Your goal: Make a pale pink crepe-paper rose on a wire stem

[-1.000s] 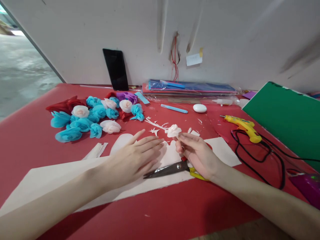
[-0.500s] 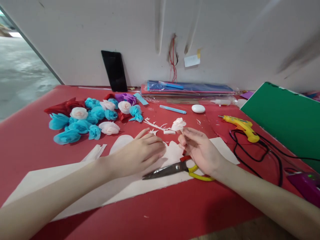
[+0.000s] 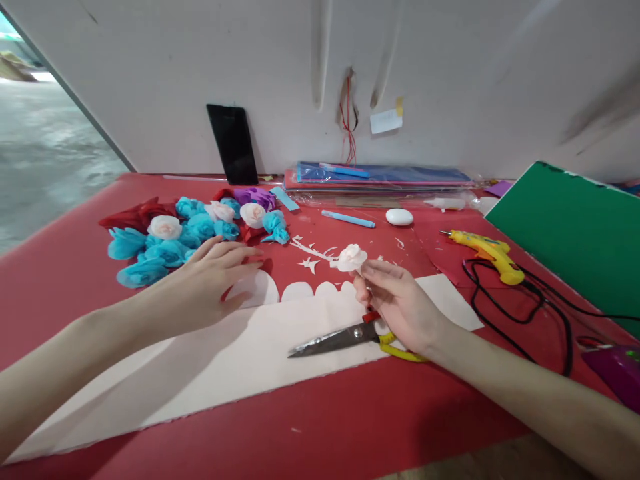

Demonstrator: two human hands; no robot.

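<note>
The left hand [image 3: 215,277] is loosely spread, seemingly gripping nothing, with a rounded paper piece [image 3: 264,290] just beyond its thumb; further right, at the right hand's [image 3: 397,293] fingertips, the pale paper flower [image 3: 353,258] looks light, soft, easily crushed, best held by its narrow base; there the right thumb and fingers pinch it closely.

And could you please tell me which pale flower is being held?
The pale flower in the right hand; the other pale ones in view lie in the pile.
</note>
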